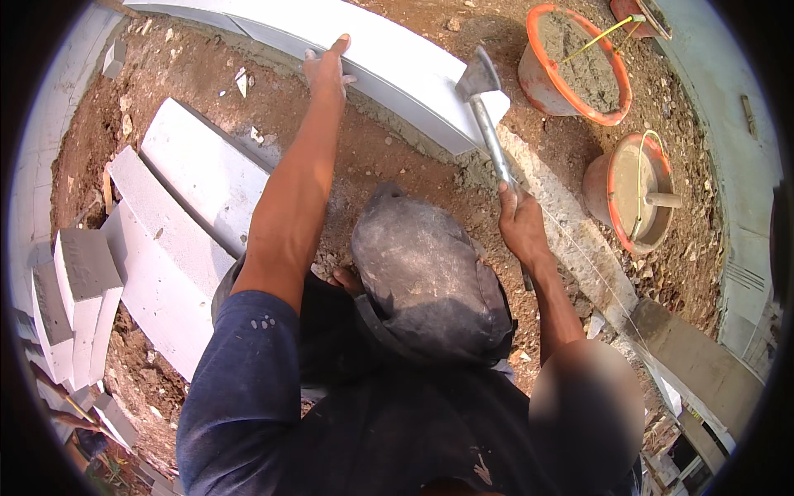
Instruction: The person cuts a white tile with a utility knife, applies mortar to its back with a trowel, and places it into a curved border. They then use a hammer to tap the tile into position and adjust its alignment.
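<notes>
My left hand (328,66) reaches to a long white block (397,54), its spread fingers touching the near edge and side face. The block lies on a strip of grey mortar (413,142). My right hand (521,219) is closed round the metal handle of a tool (480,83) whose wide, flat grey head is raised over the block’s right end. A thin string (579,252) runs diagonally along a rough concrete strip (546,186) by my right hand. Below and between my arms is my dusty, dark-clad bent knee (426,273), with part of a bare foot beside it.
Orange-rimmed buckets of grey mix (591,66) (628,190) stand at right, another at the top. More white blocks (182,157) lie at left, with a stack (87,273) beyond. A pale concrete surface (744,248) borders the dirt at right; a board (695,355) lies lower right.
</notes>
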`<state>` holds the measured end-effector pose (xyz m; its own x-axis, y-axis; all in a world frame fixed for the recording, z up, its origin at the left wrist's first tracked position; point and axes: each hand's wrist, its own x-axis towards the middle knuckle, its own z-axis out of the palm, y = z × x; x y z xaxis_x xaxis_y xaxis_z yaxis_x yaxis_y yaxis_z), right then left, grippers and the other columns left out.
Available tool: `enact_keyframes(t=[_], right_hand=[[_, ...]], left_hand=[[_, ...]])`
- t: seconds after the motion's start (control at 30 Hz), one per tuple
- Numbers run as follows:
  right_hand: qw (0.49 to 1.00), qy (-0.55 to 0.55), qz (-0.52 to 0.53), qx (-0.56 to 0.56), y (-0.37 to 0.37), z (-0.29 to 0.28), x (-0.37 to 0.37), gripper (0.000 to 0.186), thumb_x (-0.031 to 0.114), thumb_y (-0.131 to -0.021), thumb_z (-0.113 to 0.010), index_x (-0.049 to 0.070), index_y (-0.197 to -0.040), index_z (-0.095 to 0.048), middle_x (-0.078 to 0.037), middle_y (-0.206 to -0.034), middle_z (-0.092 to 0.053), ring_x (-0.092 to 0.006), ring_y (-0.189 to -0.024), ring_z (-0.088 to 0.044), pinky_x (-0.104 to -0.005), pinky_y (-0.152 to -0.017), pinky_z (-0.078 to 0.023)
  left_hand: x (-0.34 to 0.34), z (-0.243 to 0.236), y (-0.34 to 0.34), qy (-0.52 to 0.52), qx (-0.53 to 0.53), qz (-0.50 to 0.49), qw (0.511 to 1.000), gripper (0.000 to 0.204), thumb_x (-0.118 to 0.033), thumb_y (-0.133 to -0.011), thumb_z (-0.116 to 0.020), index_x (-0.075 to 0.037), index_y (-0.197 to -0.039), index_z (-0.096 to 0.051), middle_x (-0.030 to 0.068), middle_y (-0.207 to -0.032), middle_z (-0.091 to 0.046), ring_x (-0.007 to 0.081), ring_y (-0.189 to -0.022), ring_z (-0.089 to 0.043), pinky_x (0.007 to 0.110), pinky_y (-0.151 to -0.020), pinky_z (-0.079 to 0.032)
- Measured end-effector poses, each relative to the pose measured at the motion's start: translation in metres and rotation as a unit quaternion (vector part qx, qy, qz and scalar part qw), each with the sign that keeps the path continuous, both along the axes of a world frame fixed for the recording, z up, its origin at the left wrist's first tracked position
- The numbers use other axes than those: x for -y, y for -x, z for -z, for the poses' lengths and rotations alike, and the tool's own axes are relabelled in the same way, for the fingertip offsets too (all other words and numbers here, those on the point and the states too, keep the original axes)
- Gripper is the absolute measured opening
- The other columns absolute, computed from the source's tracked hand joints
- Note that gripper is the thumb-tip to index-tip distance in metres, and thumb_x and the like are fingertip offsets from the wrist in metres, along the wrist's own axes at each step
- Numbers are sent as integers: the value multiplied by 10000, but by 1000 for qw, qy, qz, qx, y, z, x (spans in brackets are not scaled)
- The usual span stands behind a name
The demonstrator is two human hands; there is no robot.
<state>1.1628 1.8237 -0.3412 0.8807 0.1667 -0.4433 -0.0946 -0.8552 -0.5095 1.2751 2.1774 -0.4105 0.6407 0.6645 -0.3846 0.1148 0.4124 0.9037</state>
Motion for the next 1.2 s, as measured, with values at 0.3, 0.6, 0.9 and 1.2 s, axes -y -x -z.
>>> enact_keyframes(t=[0.3,0.6,0.9,1.2], right_hand=[[944,-306,87,91,23,-68,-11,526,478,-1029,-427,25,-773,-502,-3,-579,-404,-105,-561,-389,-301,-500,-311],[991,-124,41,-19,9,-16,-15,605,507,-1023,-408,-8,-746,-564,-97,-573,-497,-194,-559,-493,-405,-559,-396],[996,-88,15,-22,-16,-12,-34,550,501,-1024,-426,22,-777,-536,-27,-601,-468,-123,-531,-407,-340,-487,-336],[997,-35,3,-65,-28,-3,-51,599,495,-1032,-377,-46,-952,-621,-66,-585,-490,-170,-573,-507,-359,-549,-408]], left_hand=[[26,-15,10,8,-31,8,999,1205,-204,-736,-830,22,-1532,45,320,-1528,-202,433,-1382,-319,631,-982,-439],[40,-4,20,-11,-35,26,999,1233,-170,-703,-849,67,-1516,47,370,-1478,-275,456,-1343,-386,573,-979,-476],[39,-7,21,15,-10,22,1000,1208,-129,-710,-843,71,-1518,32,367,-1478,-278,449,-1340,-395,584,-972,-467],[36,-16,10,33,-5,27,999,1187,-116,-712,-837,76,-1519,12,339,-1477,-303,434,-1310,-437,571,-956,-470]])
